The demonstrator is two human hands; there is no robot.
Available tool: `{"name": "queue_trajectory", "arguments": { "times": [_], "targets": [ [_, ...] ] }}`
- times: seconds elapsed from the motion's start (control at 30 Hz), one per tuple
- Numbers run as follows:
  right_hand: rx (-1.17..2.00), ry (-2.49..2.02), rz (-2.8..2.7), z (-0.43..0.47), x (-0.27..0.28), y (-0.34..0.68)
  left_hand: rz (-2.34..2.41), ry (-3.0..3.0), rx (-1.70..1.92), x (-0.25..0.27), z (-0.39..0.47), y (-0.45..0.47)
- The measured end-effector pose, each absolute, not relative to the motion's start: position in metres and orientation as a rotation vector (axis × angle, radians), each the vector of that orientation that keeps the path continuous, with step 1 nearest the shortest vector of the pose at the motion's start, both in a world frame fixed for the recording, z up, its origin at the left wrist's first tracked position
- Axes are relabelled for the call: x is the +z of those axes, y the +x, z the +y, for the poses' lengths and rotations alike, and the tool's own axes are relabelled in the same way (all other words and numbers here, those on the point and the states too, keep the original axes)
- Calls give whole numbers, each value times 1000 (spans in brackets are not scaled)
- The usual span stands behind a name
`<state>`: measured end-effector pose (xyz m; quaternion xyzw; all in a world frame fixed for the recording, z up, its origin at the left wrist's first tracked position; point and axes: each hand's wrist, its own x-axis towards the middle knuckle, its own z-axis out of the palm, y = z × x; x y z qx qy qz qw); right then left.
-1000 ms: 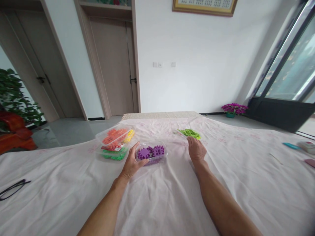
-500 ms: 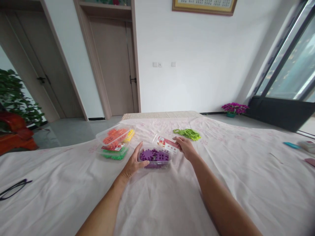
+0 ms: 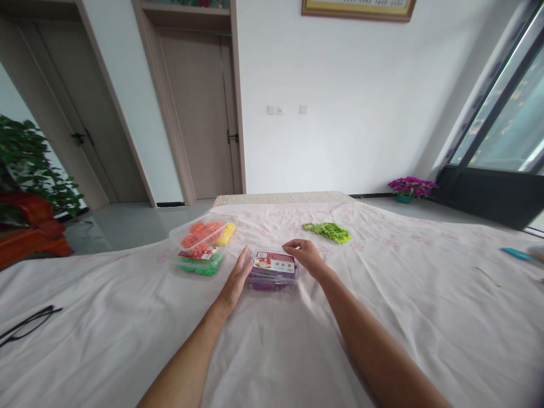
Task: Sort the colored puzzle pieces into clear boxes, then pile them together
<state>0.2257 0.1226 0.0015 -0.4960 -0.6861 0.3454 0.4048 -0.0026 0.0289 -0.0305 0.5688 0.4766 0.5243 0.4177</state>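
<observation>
A clear plastic container (image 3: 272, 285) with purple pieces inside lies on the cloth in front of me. On top of it rests a clear lid (image 3: 275, 264) with a red and white label. My left hand (image 3: 236, 279) lies along the container's left side, fingers stretched out and touching it. At the lid's far right corner, my right hand (image 3: 306, 256) has its fingertips pinched together on the rim. Whether the lid's edges are snapped down cannot be made out.
To the left are stacked clear containers with orange pieces (image 3: 202, 235) and green pieces (image 3: 202, 263), with yellow pieces (image 3: 227, 232) beside them. Light-green pieces (image 3: 331, 232) lie loose behind my right hand. Black glasses (image 3: 32, 324) lie far left; a blue object (image 3: 516, 253) lies far right.
My right hand has brought the lid left and down onto the container, covering the purple pieces. My left thumb has moved from the container's front to its left edge.
</observation>
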Motion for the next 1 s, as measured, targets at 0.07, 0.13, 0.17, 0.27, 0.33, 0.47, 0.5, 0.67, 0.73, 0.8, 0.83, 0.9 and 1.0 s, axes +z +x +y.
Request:
{"name": "queue_trajectory", "arguments": {
  "times": [0.07,0.13,0.17,0.27,0.33,0.47,0.5,0.67,0.73,0.8,0.83,0.9,1.0],
  "targets": [
    [878,-1262,-1737,125,1,224,1231,1448,1324,-31,29,-2],
    [887,-1257,-1755,128,0,223,1249,1457,1327,-33,30,-3],
    [889,-1246,-1769,129,0,223,1250,1458,1329,-35,31,-4],
    [897,-1220,-1815,131,-1,223,1222,1431,1347,-42,35,-5],
    [917,-1217,-1832,133,-1,222,1197,1371,1354,-43,37,-7],
    [1050,-1219,-1802,133,0,222,1228,1242,1267,-31,35,-10],
    [1073,-1228,-1801,133,0,223,1263,1221,1225,-25,34,-11],
    [1093,-1332,-1798,133,0,233,1468,1167,965,5,25,-14],
    [1200,-1331,-1731,133,-4,235,1461,1145,903,11,22,-14],
    [1312,-1320,-1640,132,-9,234,1416,1102,867,12,21,-15],
    [1350,-1317,-1596,132,-12,233,1394,1077,853,11,21,-15],
    [1405,-1298,-1521,132,-18,231,1364,1035,834,8,22,-17],
    [1487,-1256,-1418,133,-23,227,1344,977,851,2,24,-19]
  ]
}}
